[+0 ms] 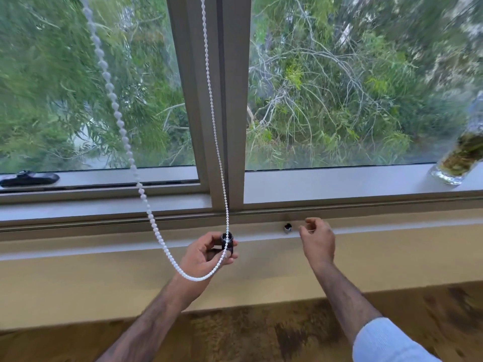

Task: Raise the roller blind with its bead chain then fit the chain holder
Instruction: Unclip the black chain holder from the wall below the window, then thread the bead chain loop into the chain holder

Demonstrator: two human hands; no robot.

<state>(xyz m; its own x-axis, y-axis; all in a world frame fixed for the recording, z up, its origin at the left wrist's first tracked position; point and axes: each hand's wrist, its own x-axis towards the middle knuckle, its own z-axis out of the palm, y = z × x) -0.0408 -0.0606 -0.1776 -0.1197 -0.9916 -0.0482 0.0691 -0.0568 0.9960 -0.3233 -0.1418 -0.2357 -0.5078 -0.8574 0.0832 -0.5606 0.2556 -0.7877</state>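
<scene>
A white bead chain (122, 131) hangs in a long loop from above, past the window mullion, and its low bend sags under my left wrist. My left hand (206, 253) grips a small dark chain holder (226, 241) in front of the sill, with the chain's right strand running through or against it. My right hand (317, 239) hovers just right of a small dark fitting (287, 227) on the sill's front face. Its thumb and forefinger are pinched together; whether something tiny sits between them is unclear. The blind itself is out of view.
A grey window frame and sill (339, 186) run across the view. A black window handle (28, 178) lies at the left. A glass vase with plant matter (456, 163) stands on the sill at the right. Below are a beige wall and patterned brown carpet (261, 333).
</scene>
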